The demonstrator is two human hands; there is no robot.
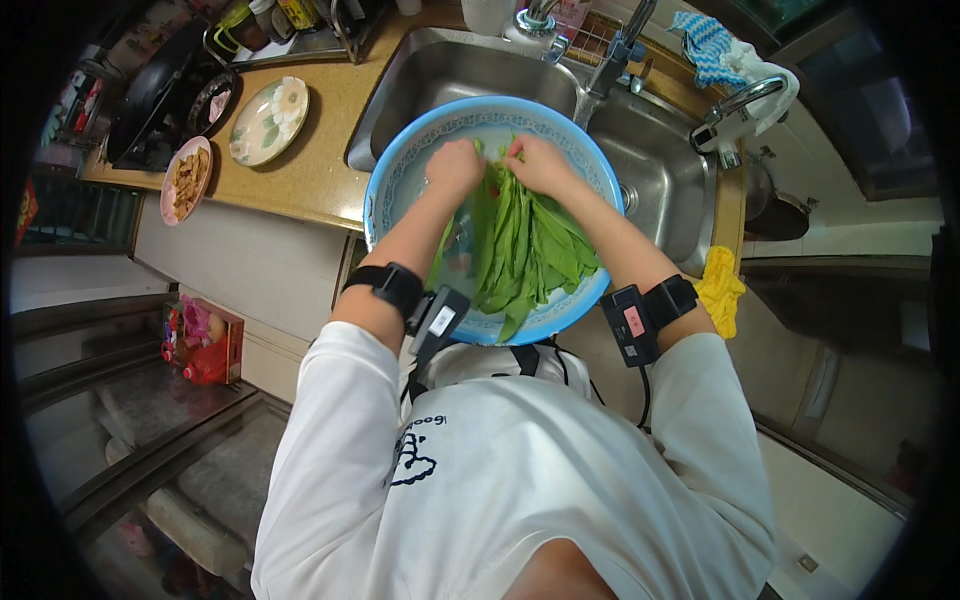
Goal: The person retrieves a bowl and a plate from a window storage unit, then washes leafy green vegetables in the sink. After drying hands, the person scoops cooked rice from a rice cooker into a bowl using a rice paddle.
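A large blue-rimmed enamel basin rests over the front of a double stainless steel sink, with water in it. Long green leafy vegetables lie in the basin, their stem ends towards the far side and their leaves towards me. My left hand is closed at the stem ends, with a bit of green showing by its fingers. Opposite it, my right hand pinches stems between thumb and fingers. The two hands are a short way apart above the water.
Left on the counter are a floral plate, a pink plate of food at the edge and a black wok. Faucets rise behind the basin. A yellow cloth hangs at right; a box of bottles stands lower left.
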